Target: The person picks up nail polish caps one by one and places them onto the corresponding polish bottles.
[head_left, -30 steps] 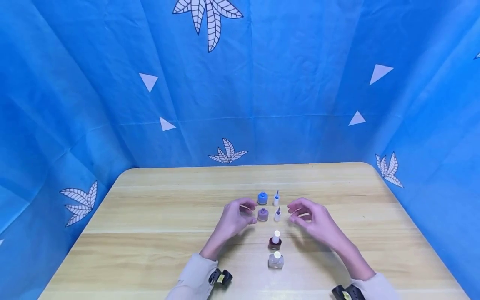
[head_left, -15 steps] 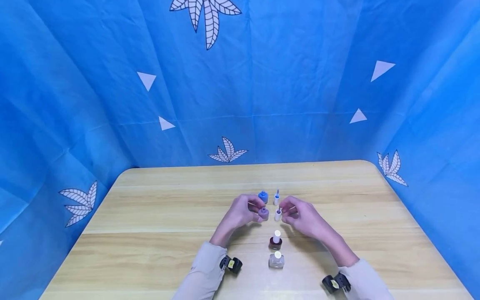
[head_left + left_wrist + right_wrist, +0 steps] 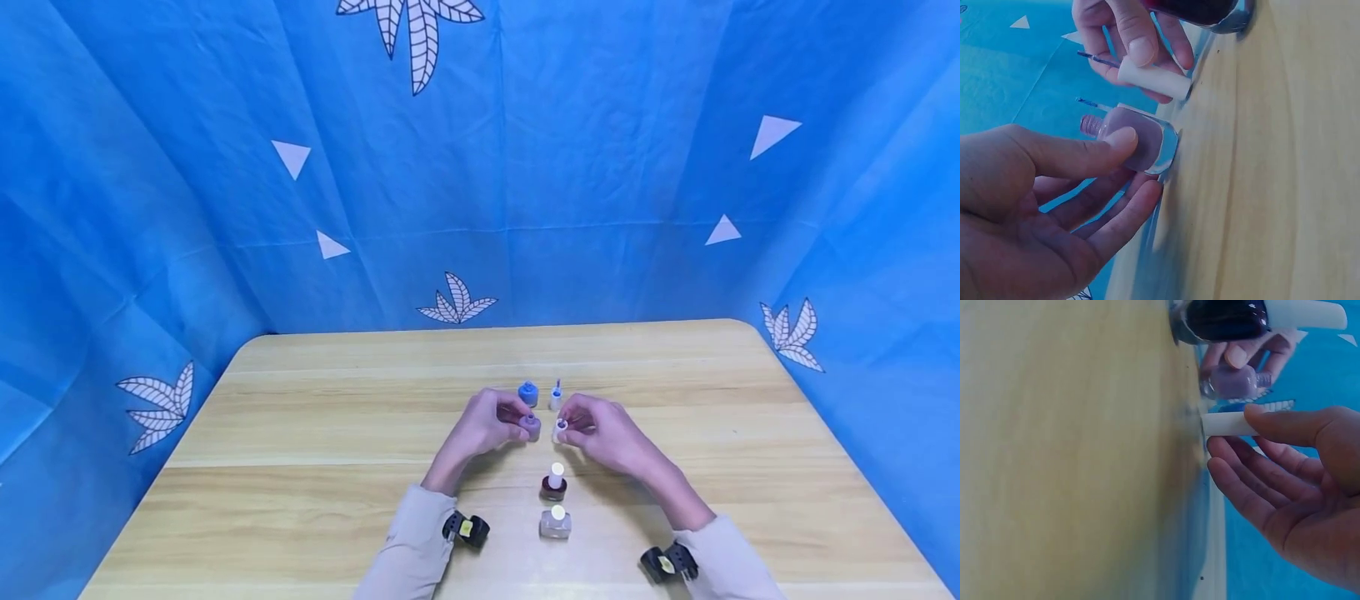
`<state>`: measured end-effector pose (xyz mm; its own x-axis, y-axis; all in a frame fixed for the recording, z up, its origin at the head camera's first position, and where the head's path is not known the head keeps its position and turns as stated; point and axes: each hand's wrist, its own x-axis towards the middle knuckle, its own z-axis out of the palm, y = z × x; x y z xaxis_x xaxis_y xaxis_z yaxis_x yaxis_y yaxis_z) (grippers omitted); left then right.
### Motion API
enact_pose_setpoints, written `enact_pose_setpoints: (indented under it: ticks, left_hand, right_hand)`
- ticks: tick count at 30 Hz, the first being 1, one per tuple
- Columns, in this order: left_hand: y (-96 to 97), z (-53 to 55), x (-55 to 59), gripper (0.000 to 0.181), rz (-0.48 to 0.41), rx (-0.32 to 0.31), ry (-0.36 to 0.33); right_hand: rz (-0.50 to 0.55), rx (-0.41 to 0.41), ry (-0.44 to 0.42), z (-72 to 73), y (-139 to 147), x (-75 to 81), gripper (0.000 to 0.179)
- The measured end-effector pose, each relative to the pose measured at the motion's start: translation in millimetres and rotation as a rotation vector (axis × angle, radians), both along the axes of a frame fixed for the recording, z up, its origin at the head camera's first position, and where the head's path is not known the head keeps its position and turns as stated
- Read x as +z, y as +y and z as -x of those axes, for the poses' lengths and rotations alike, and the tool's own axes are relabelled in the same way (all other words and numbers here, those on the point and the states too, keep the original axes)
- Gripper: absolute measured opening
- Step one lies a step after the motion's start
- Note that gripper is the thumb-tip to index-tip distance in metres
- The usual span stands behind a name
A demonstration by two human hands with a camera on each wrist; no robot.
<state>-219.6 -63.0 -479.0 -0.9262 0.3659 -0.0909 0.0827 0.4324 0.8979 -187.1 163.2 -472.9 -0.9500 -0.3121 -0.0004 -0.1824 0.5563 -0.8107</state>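
Observation:
My left hand (image 3: 486,425) pinches an open purple nail polish bottle (image 3: 1132,134) between thumb and fingers; its threaded neck shows uncapped. Across from it, my right hand (image 3: 609,432) pinches a white nail polish cap (image 3: 1155,79) whose brush points up, away from the tabletop. The bottle and the cap stand a small gap apart, both right at the table surface. Just behind them are an uncapped blue nail polish bottle (image 3: 528,395) and a second white cap (image 3: 556,400), its brush upward.
Nearer the body, a dark red nail polish bottle (image 3: 553,487) with a white cap stands in front of a pale, clear-looking one (image 3: 555,525), also capped. Both are on the wooden table (image 3: 300,483). Blue patterned cloth (image 3: 600,167) hangs behind and at the sides.
Both hands have moved inward: the left from beside the purple bottle to pinching it, the right from apart to pinching the white cap. The other bottles stay in place.

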Motion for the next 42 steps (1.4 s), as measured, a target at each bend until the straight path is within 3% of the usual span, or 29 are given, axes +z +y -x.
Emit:
enact_pose_setpoints:
  ticks: [5, 10, 16, 24, 30, 34, 38, 42]
  left_hand:
    - [-6.1, 1.1, 1.9, 0.03, -0.112, -0.02, -0.066]
    - [-8.7, 2.8, 11.2, 0.03, -0.233, -0.064, -0.105]
    - [-6.0, 10.1, 29.4, 0.03, -0.266, -0.142, -0.034]
    - [-2.9, 10.3, 55.1, 0.026, -0.417, -0.157, -0.019]
    - [-3.1, 1.8, 66.3, 0.029, -0.478, -0.136, 0.046]
    - [-1.6, -2.1, 71.8, 0.032, -0.542, -0.087, 0.079]
    - [-1.5, -5.1, 76.1, 0.03, -0.643, -0.014, 0.052]
    - [-2.3, -7.5, 78.8, 0.029, -0.725, 0.006, 0.019]
  right_hand:
    - [0.035, -0.034, -0.023, 0.7, 7, 8.8, 0.019]
    - [0.066, -0.002, 0.037, 2.9, 18, 23.4, 0.019]
    - [0.075, 0.037, 0.079, 6.3, 29, 43.3, 0.017]
    - [0.123, 0.019, 0.098, 3.2, 45, 67.9, 0.015]
    - [0.146, 0.015, 0.148, -3.8, 49, 81.5, 0.016]
    - [0.171, 0.002, 0.179, -6.5, 50, 87.2, 0.017]
    - [0.199, -0.008, 0.195, -8.8, 53, 90.6, 0.021]
    - [0.262, -0.007, 0.207, -11.1, 58, 92.7, 0.022]
